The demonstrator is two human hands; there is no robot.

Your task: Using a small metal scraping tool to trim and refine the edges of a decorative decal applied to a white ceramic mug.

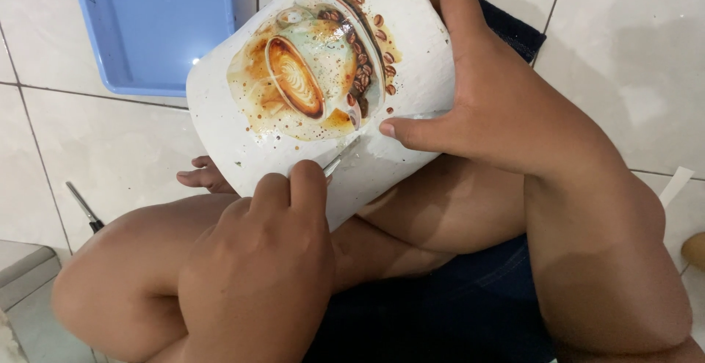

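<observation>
A white cylindrical pot lies tilted on its side over my crossed legs. A printed picture of a coffee cup with beans covers its wall. My right hand grips the pot from the right, fingers over its upper rim and thumb pressed on the wall beside the picture. My left hand pinches a thin metal tool. The tool's tip touches the pot's surface just below the picture, close to my right thumb.
I sit on a white tiled floor. A blue plastic tray lies at the upper left, partly behind the pot. A small black-handled tool rests on the tiles at the left. A white strip lies at the right edge.
</observation>
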